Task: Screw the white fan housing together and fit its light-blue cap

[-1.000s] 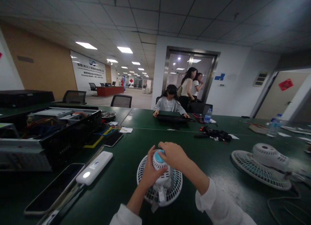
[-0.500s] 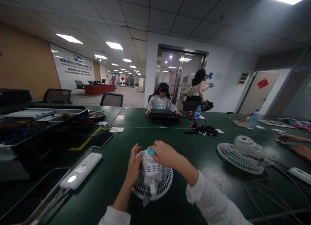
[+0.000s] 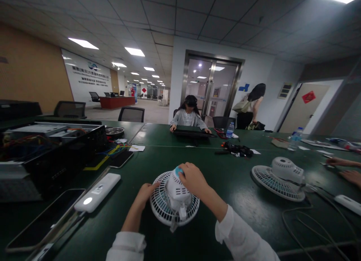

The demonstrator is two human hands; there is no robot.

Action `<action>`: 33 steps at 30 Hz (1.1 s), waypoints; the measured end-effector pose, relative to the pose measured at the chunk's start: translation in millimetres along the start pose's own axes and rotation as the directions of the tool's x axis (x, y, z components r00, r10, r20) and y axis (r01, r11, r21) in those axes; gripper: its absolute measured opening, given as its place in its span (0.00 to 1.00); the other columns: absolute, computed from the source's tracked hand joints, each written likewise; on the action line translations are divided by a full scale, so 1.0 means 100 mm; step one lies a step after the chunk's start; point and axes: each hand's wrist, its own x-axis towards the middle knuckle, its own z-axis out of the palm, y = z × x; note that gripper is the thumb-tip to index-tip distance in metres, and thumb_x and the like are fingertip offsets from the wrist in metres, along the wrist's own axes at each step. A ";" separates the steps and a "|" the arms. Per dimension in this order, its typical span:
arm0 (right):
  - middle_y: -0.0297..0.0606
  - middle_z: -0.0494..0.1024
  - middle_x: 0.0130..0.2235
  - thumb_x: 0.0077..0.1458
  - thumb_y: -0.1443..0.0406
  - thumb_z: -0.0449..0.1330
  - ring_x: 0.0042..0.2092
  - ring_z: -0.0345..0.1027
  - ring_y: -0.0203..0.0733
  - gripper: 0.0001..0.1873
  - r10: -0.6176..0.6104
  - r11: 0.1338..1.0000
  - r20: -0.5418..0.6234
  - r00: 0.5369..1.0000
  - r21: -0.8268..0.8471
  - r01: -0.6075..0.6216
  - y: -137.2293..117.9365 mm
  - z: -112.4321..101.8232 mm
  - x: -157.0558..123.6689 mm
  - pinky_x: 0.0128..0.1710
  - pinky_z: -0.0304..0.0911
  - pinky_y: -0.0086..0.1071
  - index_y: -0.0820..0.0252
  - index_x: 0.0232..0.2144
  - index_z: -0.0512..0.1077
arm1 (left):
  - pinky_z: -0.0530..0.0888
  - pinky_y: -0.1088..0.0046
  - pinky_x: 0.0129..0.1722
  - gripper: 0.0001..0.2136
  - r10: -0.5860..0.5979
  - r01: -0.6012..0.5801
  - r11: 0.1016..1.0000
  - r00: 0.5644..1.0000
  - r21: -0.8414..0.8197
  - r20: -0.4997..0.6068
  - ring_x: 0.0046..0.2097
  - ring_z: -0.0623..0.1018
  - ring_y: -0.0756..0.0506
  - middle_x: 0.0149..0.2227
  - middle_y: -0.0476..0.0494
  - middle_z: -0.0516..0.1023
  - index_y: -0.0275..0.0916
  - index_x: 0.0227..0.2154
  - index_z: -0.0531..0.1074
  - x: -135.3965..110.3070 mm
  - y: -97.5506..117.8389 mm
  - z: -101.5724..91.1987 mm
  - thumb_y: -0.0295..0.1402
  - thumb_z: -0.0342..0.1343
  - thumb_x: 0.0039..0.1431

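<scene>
A small white fan (image 3: pixel 180 193) lies with its grille down on the green table, its motor housing upward. My right hand (image 3: pixel 194 178) is closed around the top of the housing, fingers over a light-blue round cap (image 3: pixel 178 171). The underside of these fingers is hidden. My left hand (image 3: pixel 145 193) grips the left rim of the fan's grille (image 3: pixel 159 212); its fingertips are partly hidden. A clear plastic-looking piece (image 3: pixel 173 225) hangs at the fan's near side.
To the left are a white power bank (image 3: pixel 98 191) with a cable, phones and an opened computer case (image 3: pixel 62 156). A second fan (image 3: pixel 279 182) with cables lies right, near another person's hands (image 3: pixel 349 174). A person (image 3: pixel 188 114) sits opposite; another stands behind.
My left hand has moved from beside the motor housing down and left to the grille rim. My right hand stays on the blue cap. The standing person has moved right.
</scene>
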 end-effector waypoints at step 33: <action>0.43 0.70 0.47 0.56 0.59 0.54 0.45 0.66 0.43 0.18 0.877 0.307 -0.311 0.367 0.949 0.071 1.66 0.17 -1.21 0.41 0.65 0.39 0.63 0.46 0.65 | 0.70 0.69 0.39 0.11 0.737 -0.779 0.507 0.614 0.369 0.282 0.42 0.76 0.41 0.40 0.40 0.75 0.39 0.40 0.61 -1.06 1.21 2.01 0.31 0.53 0.54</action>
